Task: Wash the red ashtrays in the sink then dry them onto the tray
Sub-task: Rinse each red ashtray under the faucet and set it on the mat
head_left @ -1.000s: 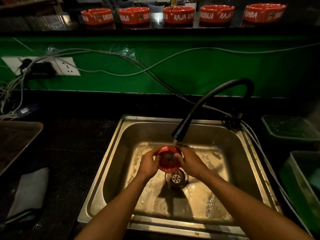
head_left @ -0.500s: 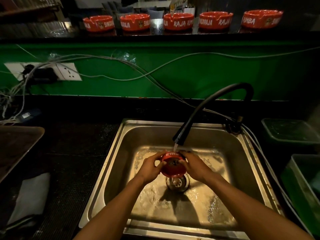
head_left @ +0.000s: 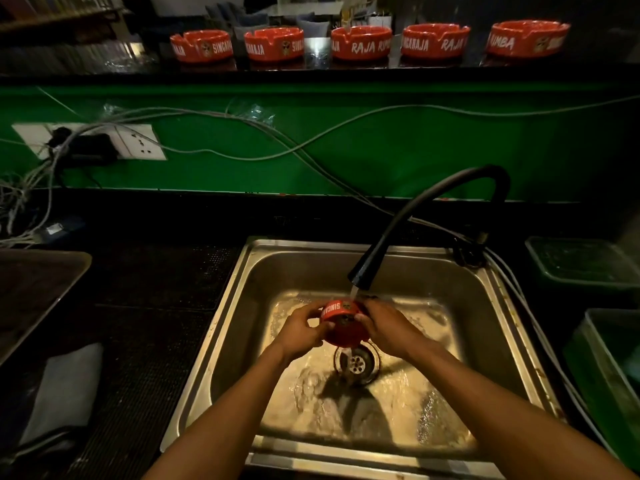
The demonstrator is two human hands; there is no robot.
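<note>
Now — ashtray (head_left: 341,322) between both grips

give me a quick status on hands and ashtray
Left hand and right hand both grip the red ashtray, tilted under the running faucet above the drain. Five ashtrays wait on the ledge. Nothing in the way.

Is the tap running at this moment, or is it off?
On. A thin stream of water falls from the black faucet onto the red ashtray gripped by the left hand and right hand, and the sink floor is wet.
</note>
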